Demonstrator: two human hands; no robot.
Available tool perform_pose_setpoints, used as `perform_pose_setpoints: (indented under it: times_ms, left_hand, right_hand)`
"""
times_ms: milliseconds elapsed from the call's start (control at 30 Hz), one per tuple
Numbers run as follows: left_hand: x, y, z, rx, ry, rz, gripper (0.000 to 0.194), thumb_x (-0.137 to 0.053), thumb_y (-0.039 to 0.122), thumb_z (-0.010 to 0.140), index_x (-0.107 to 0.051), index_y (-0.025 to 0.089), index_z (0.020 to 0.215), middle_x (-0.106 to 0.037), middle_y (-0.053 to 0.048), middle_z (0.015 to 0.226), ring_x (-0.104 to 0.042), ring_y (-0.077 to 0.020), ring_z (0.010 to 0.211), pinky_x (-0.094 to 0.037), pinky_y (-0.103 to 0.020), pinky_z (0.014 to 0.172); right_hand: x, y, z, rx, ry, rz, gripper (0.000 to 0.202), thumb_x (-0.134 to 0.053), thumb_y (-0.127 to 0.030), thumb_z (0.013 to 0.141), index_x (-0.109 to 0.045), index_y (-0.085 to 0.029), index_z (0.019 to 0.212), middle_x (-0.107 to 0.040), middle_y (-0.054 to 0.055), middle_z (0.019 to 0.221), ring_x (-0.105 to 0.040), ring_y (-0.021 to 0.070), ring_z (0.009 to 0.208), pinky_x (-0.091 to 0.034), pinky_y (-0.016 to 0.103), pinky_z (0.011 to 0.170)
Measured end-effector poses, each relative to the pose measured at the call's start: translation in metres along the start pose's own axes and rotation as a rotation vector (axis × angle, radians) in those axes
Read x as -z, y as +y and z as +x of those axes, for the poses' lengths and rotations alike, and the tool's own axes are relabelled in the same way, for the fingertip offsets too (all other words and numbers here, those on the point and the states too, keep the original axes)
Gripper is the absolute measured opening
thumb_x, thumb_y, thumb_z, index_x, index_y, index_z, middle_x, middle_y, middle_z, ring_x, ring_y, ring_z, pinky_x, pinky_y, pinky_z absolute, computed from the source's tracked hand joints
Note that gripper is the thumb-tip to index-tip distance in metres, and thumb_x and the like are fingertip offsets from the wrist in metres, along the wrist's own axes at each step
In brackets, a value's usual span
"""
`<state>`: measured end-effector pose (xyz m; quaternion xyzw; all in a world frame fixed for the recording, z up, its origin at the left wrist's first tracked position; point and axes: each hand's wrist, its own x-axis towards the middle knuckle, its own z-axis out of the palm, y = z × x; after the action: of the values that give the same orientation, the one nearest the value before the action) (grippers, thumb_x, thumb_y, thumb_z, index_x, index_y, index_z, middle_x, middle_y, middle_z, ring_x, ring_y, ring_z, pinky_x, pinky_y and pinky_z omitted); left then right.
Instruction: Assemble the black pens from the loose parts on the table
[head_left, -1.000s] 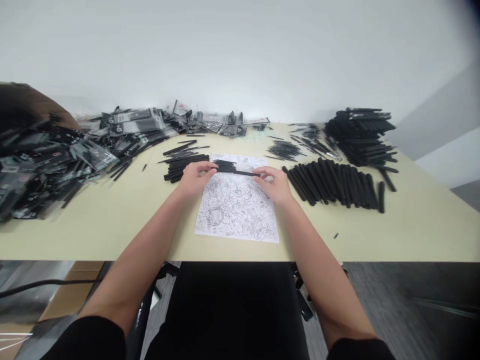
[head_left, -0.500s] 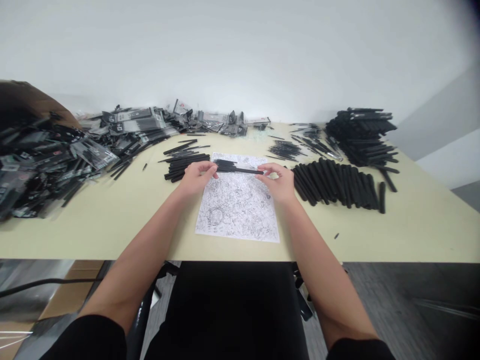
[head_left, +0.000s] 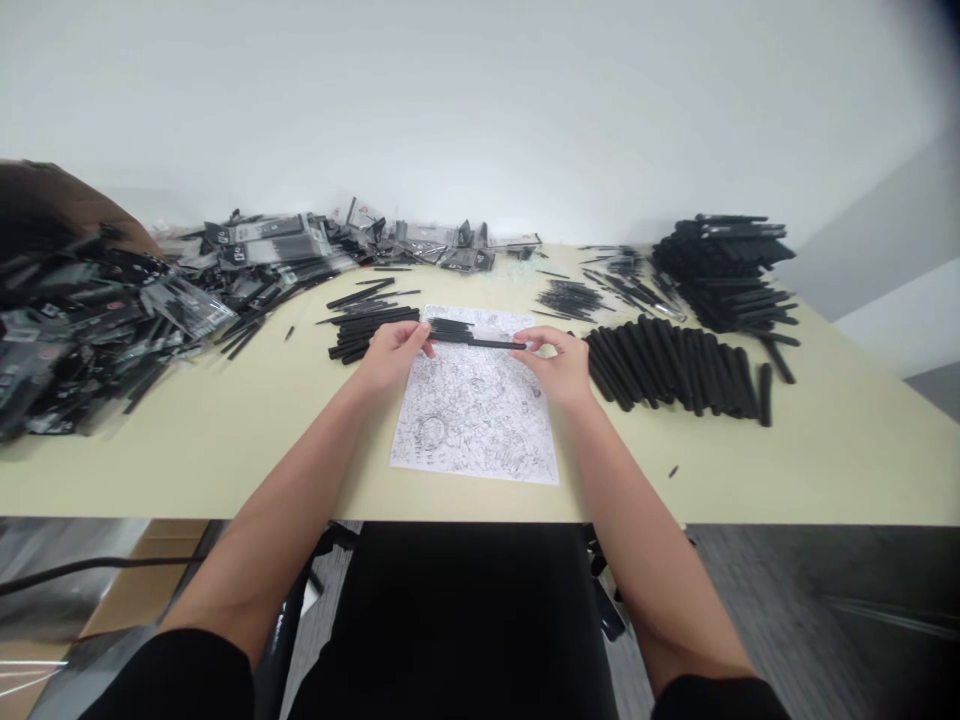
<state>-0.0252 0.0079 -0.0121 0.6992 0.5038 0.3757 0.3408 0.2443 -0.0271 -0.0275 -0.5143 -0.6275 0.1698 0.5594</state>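
Note:
Across the top of a scribbled sheet of paper (head_left: 476, 420), a black pen (head_left: 496, 344) is held level between both hands. My left hand (head_left: 394, 352) pinches its left end with thumb and fingers closed. At the opposite end, my right hand (head_left: 559, 362) grips the pen's tip between thumb and fingertips. Several thin dark pen pieces (head_left: 450, 325) lie just behind the pen, near my left fingertips. Beside my left hand is a small stack of black pens (head_left: 375, 330). A long row of thick black pen barrels (head_left: 675, 365) starts right by my right hand.
A heap of plastic-wrapped pens (head_left: 90, 330) spills from a cardboard box (head_left: 67, 200) at the left, continuing along the wall. Thin refills (head_left: 574, 299) lie behind my right hand. A tall pile of black pens (head_left: 720, 265) stands at back right. A small dark piece (head_left: 673, 471) lies near the front edge.
Hardly anything differs. Both hands stay in place on the pen, whose right part sits very slightly lower against the left part.

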Motion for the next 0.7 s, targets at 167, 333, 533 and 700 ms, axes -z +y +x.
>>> perform_pose_setpoints:
  times_ms: [167,333,533,700]
  left_hand:
    - [-0.0009,0.0013,0.0001,-0.012,0.035,0.005,0.051,-0.047,0.055,0.094,-0.071,0.019,0.065,-0.068,-0.003,0.069,-0.053,-0.0139,0.059,-0.041,-0.03,0.063]
    - [-0.0013,0.0031,0.0011,-0.009,0.029,-0.037,0.055,-0.046,0.056,0.094,-0.07,0.019,0.062,-0.074,-0.006,0.082,-0.06,-0.0169,0.071,-0.043,-0.032,0.072]
    - [-0.0013,-0.0019,0.0023,-0.044,0.004,-0.04,0.053,-0.047,0.056,0.094,-0.07,0.02,0.062,-0.075,-0.006,0.083,-0.064,-0.019,0.08,-0.045,-0.033,0.078]
    - [0.0,-0.005,0.0002,-0.039,-0.012,0.01,0.051,-0.047,0.058,0.094,-0.071,0.02,0.069,-0.071,-0.004,0.073,-0.055,-0.0149,0.06,-0.044,-0.031,0.064]
  right_hand:
    - [0.0005,0.0013,-0.0001,0.025,-0.007,0.024,0.015,-0.08,-0.024,0.068,-0.077,-0.025,0.083,-0.076,0.0,0.083,-0.06,0.015,0.068,-0.054,0.033,0.073]
    - [0.0012,-0.0012,-0.0001,0.045,-0.015,0.028,0.014,-0.08,-0.024,0.068,-0.077,-0.025,0.081,-0.076,0.0,0.081,-0.061,0.0151,0.068,-0.054,0.034,0.074]
    - [0.0027,-0.0049,0.0012,0.026,0.01,0.007,0.015,-0.082,-0.026,0.067,-0.076,-0.024,0.08,-0.075,0.001,0.082,-0.061,0.0153,0.066,-0.055,0.035,0.074]
    - [0.0045,-0.0079,0.0017,-0.006,0.013,-0.003,0.014,-0.082,-0.027,0.067,-0.076,-0.025,0.079,-0.076,0.001,0.084,-0.062,0.0155,0.067,-0.056,0.035,0.073]
